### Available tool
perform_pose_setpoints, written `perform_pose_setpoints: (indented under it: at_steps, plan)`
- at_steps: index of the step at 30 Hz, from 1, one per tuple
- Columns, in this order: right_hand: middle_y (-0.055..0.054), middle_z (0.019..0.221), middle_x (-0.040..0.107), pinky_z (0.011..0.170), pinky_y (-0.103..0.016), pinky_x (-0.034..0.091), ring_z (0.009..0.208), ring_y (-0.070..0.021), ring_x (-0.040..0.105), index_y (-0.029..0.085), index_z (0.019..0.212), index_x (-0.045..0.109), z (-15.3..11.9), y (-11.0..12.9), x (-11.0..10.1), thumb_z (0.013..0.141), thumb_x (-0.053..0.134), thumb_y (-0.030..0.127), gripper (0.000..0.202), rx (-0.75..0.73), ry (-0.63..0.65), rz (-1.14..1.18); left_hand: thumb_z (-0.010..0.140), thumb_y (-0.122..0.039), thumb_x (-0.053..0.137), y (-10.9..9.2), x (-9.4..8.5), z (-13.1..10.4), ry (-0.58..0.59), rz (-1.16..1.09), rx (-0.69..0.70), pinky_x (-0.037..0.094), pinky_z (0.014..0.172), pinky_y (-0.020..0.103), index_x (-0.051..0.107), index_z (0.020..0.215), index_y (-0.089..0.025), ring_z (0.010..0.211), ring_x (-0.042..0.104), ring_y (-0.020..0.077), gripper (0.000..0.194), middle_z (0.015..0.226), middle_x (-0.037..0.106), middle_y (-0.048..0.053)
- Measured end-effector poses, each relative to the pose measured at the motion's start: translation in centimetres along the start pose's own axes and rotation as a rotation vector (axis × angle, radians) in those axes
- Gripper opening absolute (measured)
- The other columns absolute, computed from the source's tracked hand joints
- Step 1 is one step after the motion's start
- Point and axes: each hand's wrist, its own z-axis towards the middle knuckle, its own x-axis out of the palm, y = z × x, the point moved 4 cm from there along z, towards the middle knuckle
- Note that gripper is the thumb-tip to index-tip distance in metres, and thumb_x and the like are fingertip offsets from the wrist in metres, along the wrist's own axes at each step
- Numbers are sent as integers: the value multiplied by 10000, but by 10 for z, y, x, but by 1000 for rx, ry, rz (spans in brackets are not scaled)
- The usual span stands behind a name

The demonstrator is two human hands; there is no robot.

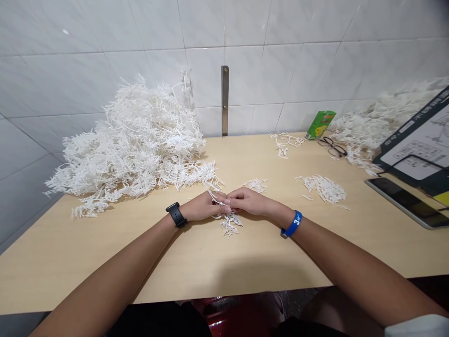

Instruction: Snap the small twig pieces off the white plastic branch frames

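My left hand (206, 206), with a black band on its wrist, is closed on a thin white branched piece (214, 195). Fingertips of my right hand (249, 201) meet those of the left and pinch at the same piece; a blue wristband sits behind that hand. Just below the fingers, a few loose white strands (230, 225) lie on the table. A small bunch of white strands (257, 185) rests behind my right hand. The large heap of white branched pieces (140, 135) stands at the back left.
Farther right on the table (175, 281) are another strand pile (324, 188), a green box (320, 125), glasses (333, 147) and a phone (409, 201). A dark printed board (421, 145) leans at the right before more white pieces (382, 114). A tiled wall closes the back.
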Motion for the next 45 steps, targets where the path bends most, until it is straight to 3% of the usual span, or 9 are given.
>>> perform_pose_setpoints:
  at_steps: [12, 18, 21, 24, 27, 30, 34, 42, 45]
  plan:
    - [32, 530, 434, 520, -259, 293, 501, -96, 369, 179, 581, 468, 2, -1, -18, 801, 562, 303, 268, -19, -251, 184, 915, -474, 475, -4, -6, -3, -37, -6, 45, 422, 838, 294, 575, 668, -133, 858, 531, 161, 432, 965, 556, 90]
    - [-37, 707, 576, 654, -305, 365, 681, -170, 494, 173, 723, 562, -16, 27, -49, 861, 465, 220, 175, -80, -647, -702, 928, -492, 438, -1, -10, -3, -87, 32, 36, 415, 811, 308, 599, 711, -136, 799, 530, 167, 446, 800, 586, 65]
    - [-97, 895, 637, 795, -344, 377, 910, -232, 526, 162, 811, 600, -22, 34, -55, 795, 444, 62, 186, -134, -693, -982, 916, -521, 444, -1, -10, -4, -93, 41, 0, 418, 776, 296, 646, 792, -131, 766, 528, 157, 456, 817, 607, 63]
    - [-90, 943, 634, 791, -320, 390, 921, -215, 540, 166, 883, 606, -21, 38, -41, 804, 429, 47, 227, -191, -596, -913, 894, -564, 454, 2, -10, -5, -126, 9, -71, 428, 745, 288, 659, 817, -126, 746, 532, 152, 490, 831, 626, 70]
    - [-54, 864, 630, 676, -276, 371, 766, -174, 536, 183, 867, 614, -16, 41, -13, 873, 528, 252, 110, -166, -371, -829, 867, -608, 463, 7, -9, -5, -156, -43, -127, 431, 688, 280, 627, 765, -124, 671, 512, 139, 522, 731, 603, 45]
    - [-40, 762, 620, 623, -262, 322, 671, -147, 499, 179, 794, 628, -12, 39, 4, 869, 576, 346, 191, -135, -304, -818, 850, -638, 464, 11, -9, -4, -162, -65, -134, 439, 689, 286, 609, 747, -128, 671, 521, 145, 539, 717, 601, 38]
    - [-32, 760, 654, 627, -246, 358, 663, -132, 537, 168, 810, 672, -9, 34, 6, 916, 480, 258, 237, -145, -238, -578, 856, -644, 443, 10, -10, -3, -149, -25, -89, 445, 761, 306, 598, 699, -139, 736, 545, 166, 551, 741, 602, 47]
    - [-75, 876, 656, 738, -278, 421, 795, -157, 569, 128, 873, 670, -7, 25, 4, 918, 498, 328, 268, -158, 26, -109, 869, -611, 465, 1, -6, -3, -8, -111, -48, 429, 752, 295, 590, 646, -140, 703, 526, 151, 536, 689, 576, 43]
    - [-39, 711, 580, 656, -283, 406, 670, -144, 513, 148, 724, 596, -7, 20, -5, 890, 519, 350, 272, -162, -41, 66, 853, -599, 508, -2, -8, -5, 17, -214, -17, 430, 779, 310, 577, 605, -136, 762, 541, 165, 530, 821, 621, 85]
